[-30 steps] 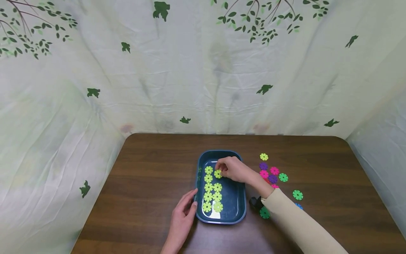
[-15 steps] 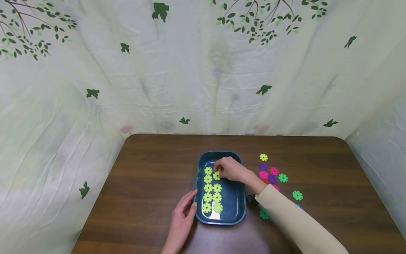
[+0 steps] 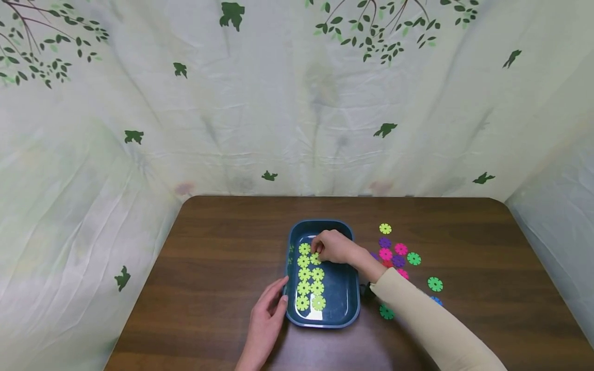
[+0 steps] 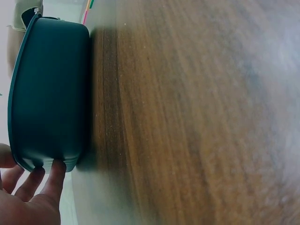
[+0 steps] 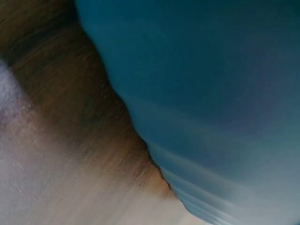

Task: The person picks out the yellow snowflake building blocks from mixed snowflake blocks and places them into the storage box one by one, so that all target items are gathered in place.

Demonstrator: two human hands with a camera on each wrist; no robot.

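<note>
A blue tray stands on the table, with two columns of yellow flower-shaped discs inside. My right hand reaches in over the tray's right side and pinches a yellow flower-shaped disc at the top of the second column. The straight fingers of my left hand touch the tray's outer left wall; the left wrist view has these fingertips against the dark wall. From the right wrist, only the tray's blurred outer side and some tabletop show, and that hand is out of frame.
Right of the tray lie loose flower-shaped discs: a yellow one, pink ones, purple ones, green ones and a blue one. My right sleeve covers part of this area. A printed curtain hangs behind the wooden table.
My right hand has shifted slightly left, bringing the pinched yellow disc closer to the left column. The left hand stays at the tray's side.
</note>
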